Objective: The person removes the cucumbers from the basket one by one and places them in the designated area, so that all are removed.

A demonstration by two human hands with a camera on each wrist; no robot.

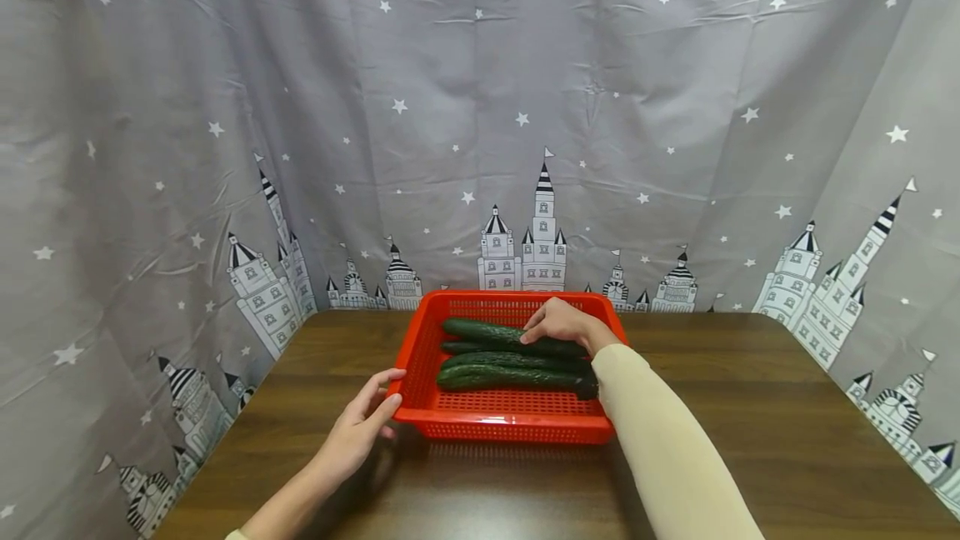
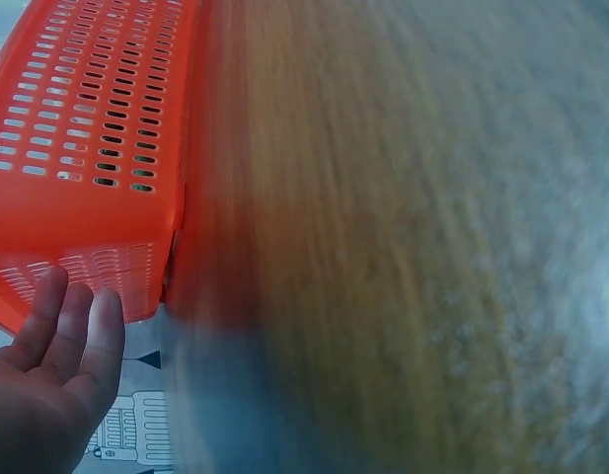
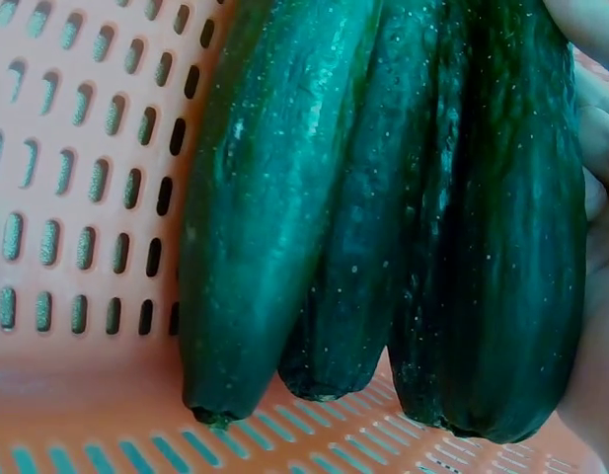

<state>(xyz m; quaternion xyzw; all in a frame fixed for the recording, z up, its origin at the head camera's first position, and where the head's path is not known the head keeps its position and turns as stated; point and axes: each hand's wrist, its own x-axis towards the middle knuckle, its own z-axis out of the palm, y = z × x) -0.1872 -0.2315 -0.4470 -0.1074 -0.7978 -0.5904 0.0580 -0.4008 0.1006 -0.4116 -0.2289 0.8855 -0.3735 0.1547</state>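
With my right hand [image 1: 564, 322] bent over it near the middle, I am pinching the rearmost long, dark-green, bumpy-skinned cucumber [image 1: 480, 329]; it lies inside the red, rectangular, perforated plastic basket [image 1: 517, 421], behind 3 other long, dark-green cucumbers [image 1: 510, 377]. I expect it to be stiff and fairly weighty, glossy enough to slip and liable to snap if bent, so its middle seems the best hold for balance. My left hand [image 1: 363, 417] is spread, thumb and index finger touching the basket's left rim. The basket stands on the brown, wood-grained table [image 1: 750, 407]. The head view takes in both of my hands; the left wrist view adds 3 straight fingers [image 2: 105, 331] by the basket's outer wall, hidden from above, while the right wrist view shows the cucumbers' blunt ends up close but leaves most of my right hand out of frame.
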